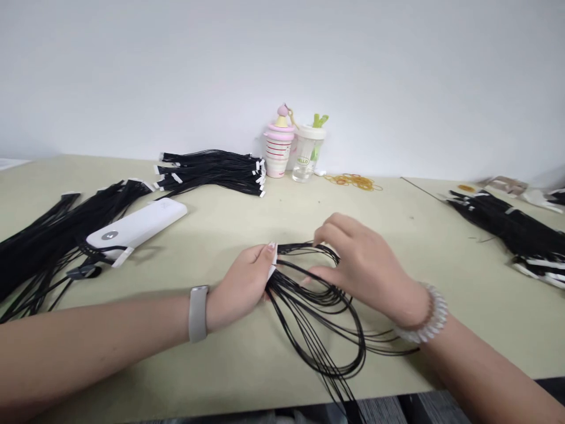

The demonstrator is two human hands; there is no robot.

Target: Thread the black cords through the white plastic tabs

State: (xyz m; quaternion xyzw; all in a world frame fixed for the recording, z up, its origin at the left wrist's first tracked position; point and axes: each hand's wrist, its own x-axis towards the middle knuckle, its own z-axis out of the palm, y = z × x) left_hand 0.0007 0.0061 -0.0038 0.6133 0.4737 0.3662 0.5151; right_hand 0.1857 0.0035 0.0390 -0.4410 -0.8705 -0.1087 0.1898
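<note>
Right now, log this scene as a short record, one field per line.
Left hand: pinching the white connector ends of looped black cables
Right hand: at the loops, thumb and forefinger apart; grip unclear
Wrists: grey band left, clear coil right
Table left: dark cable bundles, white device
Table back: cable bundle, two cups, yellowish rubber bands
Table right: another dark bundle

Behind the looped thin black cables (327,298) near its front edge, the pale green table (450,253) lets a hand pass rightward up to a thick black cable bundle (503,227), while a white oblong plastic device (143,225) blocks the left.
</note>
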